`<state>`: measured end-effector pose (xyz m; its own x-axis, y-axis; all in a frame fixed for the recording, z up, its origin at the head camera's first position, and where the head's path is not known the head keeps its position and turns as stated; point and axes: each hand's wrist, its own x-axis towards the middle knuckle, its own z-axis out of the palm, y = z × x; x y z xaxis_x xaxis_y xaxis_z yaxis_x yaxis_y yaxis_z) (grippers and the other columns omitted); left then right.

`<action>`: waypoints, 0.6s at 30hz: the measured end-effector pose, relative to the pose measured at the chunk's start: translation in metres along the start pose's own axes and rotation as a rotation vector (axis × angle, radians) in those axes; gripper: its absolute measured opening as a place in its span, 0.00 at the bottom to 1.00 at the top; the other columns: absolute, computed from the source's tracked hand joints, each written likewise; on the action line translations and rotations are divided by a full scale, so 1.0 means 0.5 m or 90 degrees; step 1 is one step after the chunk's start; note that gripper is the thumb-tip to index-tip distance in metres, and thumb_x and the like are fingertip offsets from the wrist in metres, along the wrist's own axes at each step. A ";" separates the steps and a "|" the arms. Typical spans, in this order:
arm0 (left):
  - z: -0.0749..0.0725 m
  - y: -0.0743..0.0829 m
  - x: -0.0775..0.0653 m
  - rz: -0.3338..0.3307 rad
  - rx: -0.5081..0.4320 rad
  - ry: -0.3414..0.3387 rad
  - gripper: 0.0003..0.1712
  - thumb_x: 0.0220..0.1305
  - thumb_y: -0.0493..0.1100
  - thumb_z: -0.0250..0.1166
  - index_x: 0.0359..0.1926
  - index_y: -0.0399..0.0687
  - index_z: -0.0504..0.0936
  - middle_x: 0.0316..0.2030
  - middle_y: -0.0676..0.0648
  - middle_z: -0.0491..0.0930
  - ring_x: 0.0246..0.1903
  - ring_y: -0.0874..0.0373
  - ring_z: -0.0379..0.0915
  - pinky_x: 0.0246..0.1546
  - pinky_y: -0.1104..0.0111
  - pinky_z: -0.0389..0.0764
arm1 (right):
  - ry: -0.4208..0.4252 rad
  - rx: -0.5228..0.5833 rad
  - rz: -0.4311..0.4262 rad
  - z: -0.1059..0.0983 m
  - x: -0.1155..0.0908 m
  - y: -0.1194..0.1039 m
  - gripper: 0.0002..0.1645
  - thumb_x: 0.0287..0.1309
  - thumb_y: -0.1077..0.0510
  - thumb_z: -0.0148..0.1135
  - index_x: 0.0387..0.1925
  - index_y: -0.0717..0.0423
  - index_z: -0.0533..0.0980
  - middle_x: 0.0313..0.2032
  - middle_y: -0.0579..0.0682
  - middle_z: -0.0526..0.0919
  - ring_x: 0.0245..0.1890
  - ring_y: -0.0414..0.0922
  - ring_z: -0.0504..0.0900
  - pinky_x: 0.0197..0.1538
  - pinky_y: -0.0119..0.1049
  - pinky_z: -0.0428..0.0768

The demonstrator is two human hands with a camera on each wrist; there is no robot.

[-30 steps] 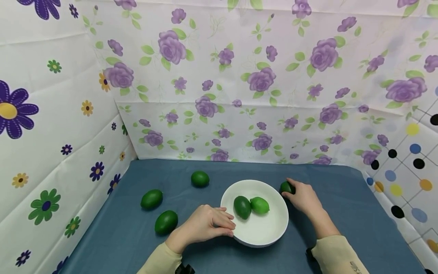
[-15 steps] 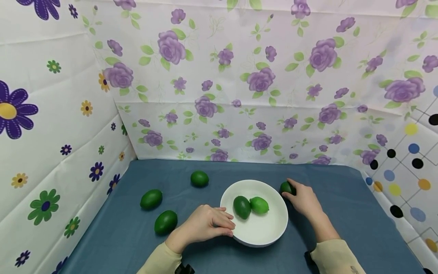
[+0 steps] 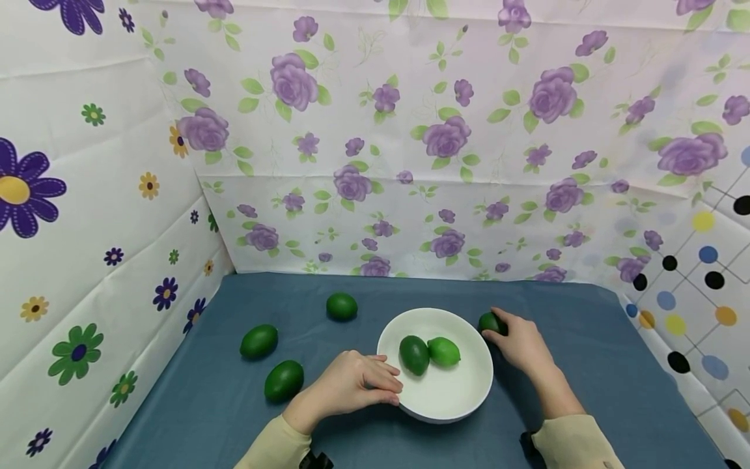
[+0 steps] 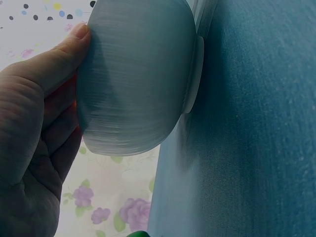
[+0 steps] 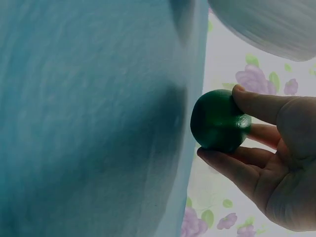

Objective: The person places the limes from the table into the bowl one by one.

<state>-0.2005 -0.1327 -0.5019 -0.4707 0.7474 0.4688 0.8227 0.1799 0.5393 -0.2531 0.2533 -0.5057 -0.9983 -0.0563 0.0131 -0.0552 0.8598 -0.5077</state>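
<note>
My left hand (image 3: 357,384) grips the near left rim of a white bowl (image 3: 463,384), its thumb on the outer wall and the fingers over the edge. Inside the bowl lie a dark green oval fruit (image 3: 414,355) and a bright green lime (image 3: 444,352) with a pointed tip, side by side. To the right of the bowl, my right hand (image 3: 521,339) pinches a dark green lime (image 3: 491,322) between thumb and fingers. The right wrist view shows this lime (image 5: 217,121) held at the fingertips, close to the cloth.
Left of the bowl, three green oval fruits lie apart on the blue tablecloth (image 3: 193,391): a far one (image 3: 342,306), a left one (image 3: 259,342) and a near one (image 3: 284,381) beside my left wrist. Flowered sheets (image 3: 375,215) stand behind and at the sides.
</note>
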 end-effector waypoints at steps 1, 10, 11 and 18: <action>0.000 0.000 0.000 0.000 0.001 0.000 0.10 0.64 0.45 0.80 0.44 0.47 0.96 0.43 0.58 0.92 0.53 0.62 0.87 0.65 0.51 0.81 | 0.003 0.003 0.000 -0.002 -0.002 -0.001 0.43 0.74 0.46 0.69 0.78 0.64 0.67 0.63 0.75 0.78 0.54 0.69 0.82 0.46 0.61 0.84; 0.000 -0.001 0.002 0.006 0.006 0.000 0.10 0.63 0.45 0.80 0.44 0.47 0.96 0.43 0.57 0.92 0.52 0.59 0.88 0.66 0.53 0.81 | 0.029 0.021 0.004 -0.024 -0.021 -0.011 0.44 0.73 0.44 0.69 0.79 0.62 0.66 0.64 0.75 0.77 0.58 0.72 0.80 0.52 0.66 0.83; 0.000 -0.001 0.002 0.007 0.008 0.000 0.10 0.63 0.45 0.80 0.44 0.47 0.96 0.43 0.57 0.92 0.52 0.59 0.88 0.65 0.52 0.81 | 0.031 0.025 0.006 -0.026 -0.023 -0.013 0.45 0.73 0.44 0.69 0.80 0.62 0.66 0.65 0.76 0.76 0.59 0.72 0.80 0.52 0.66 0.83; 0.000 0.001 0.000 -0.002 -0.008 0.000 0.10 0.64 0.45 0.80 0.44 0.47 0.96 0.42 0.56 0.92 0.52 0.58 0.88 0.66 0.51 0.81 | 0.039 0.048 0.011 -0.040 -0.042 -0.028 0.45 0.74 0.44 0.69 0.81 0.60 0.64 0.66 0.75 0.75 0.61 0.72 0.78 0.53 0.66 0.83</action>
<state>-0.2004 -0.1327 -0.5015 -0.4736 0.7471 0.4664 0.8167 0.1744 0.5501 -0.2319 0.2527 -0.4818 -0.9984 -0.0076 0.0555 -0.0380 0.8194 -0.5719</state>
